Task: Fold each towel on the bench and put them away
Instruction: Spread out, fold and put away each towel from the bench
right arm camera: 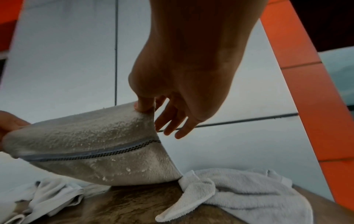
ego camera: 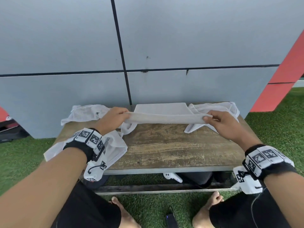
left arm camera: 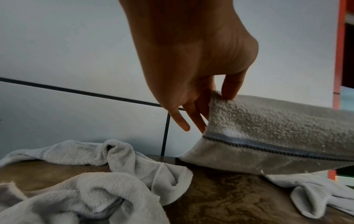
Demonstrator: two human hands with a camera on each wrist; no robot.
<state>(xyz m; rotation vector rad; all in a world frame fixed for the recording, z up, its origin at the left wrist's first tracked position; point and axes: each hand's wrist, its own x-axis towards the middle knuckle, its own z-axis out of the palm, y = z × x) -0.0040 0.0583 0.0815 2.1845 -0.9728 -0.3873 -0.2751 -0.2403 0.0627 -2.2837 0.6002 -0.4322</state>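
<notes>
Fingers (left arm camera: 229, 86) of both hands pinch towel (ego camera: 164, 118) edge — raised above bench (ego camera: 164, 145).

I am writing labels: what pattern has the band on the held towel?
The band is a dark stripe with small checks; the right wrist view shows it best.

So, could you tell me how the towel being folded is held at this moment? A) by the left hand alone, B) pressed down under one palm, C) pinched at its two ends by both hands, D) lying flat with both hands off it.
C: the left hand and right hand each pinch one end of the towel, lifting its near edge above the bench.
</notes>
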